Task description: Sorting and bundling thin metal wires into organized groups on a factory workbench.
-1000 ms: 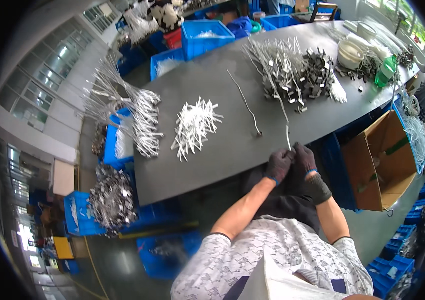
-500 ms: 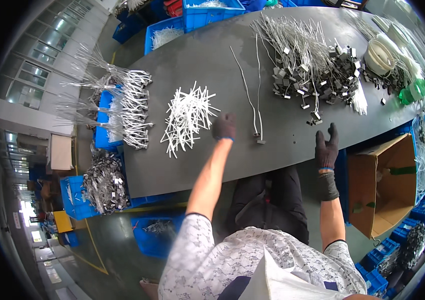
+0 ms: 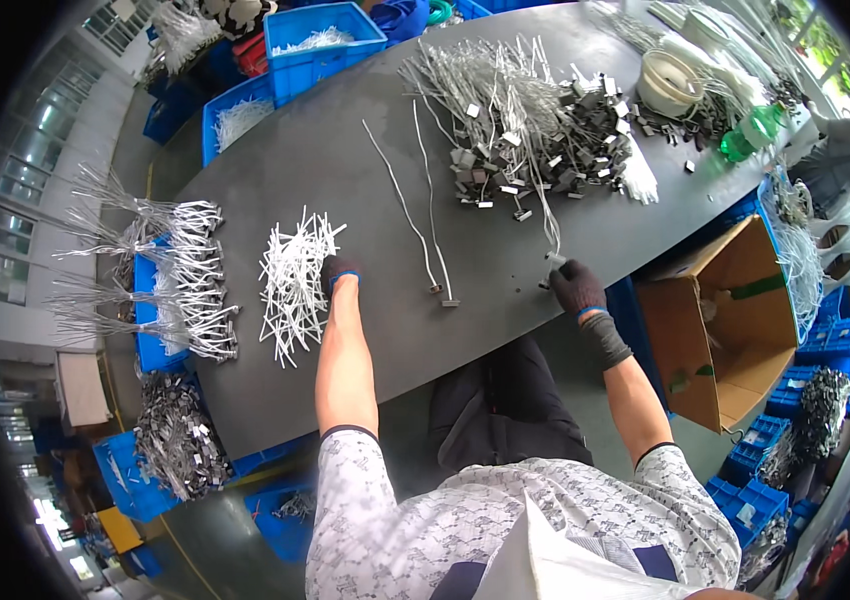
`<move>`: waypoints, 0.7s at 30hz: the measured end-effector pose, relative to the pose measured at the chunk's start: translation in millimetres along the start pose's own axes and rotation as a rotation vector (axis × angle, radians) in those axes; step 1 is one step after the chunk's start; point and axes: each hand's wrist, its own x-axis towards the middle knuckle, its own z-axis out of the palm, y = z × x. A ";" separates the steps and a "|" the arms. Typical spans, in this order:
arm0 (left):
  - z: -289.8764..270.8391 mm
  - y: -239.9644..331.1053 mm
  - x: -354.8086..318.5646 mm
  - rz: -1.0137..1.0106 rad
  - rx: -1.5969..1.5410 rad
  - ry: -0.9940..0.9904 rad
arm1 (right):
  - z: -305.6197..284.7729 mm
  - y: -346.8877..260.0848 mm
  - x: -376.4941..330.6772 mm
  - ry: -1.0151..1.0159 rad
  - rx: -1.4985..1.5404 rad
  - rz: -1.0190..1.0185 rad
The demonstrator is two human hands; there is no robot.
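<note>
My left hand (image 3: 338, 272), in a dark glove, is at the right edge of a pile of short white tubes (image 3: 297, 285); its fingers are hidden there. My right hand (image 3: 577, 288), gloved too, is closed at the table's near edge on the block end of a wire (image 3: 551, 225). That wire runs up to a big heap of clear wires with grey block ends (image 3: 535, 140). Between my hands lie two separate white-sleeved wires (image 3: 437, 240), side by side, their small blocks toward me.
Bundles of sleeved wires (image 3: 200, 280) lie along the table's left end, over a blue crate (image 3: 150, 310). At the far right stand a cream bucket (image 3: 667, 85) and a green bottle (image 3: 750, 135). An open cardboard box (image 3: 720, 320) is beside my right arm.
My left hand has moved left to the white tube pile. My right hand, open before, has moved to the wires and closed on a block end. The whole view has shifted.
</note>
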 end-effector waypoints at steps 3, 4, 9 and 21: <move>-18.3 -63.0 34.5 0.171 0.259 0.096 | 29.7 -1.9 -25.0 -0.141 0.250 -0.045; -22.9 -52.4 32.5 0.343 0.429 -0.038 | 30.7 14.6 -29.6 -0.207 0.513 -0.036; -1.6 -54.2 -16.9 -0.042 -0.208 0.055 | -12.1 -66.3 -9.2 -0.203 0.696 0.072; 52.6 53.0 -294.7 0.700 -1.178 -0.702 | 2.6 -23.1 -30.8 0.270 0.054 -0.025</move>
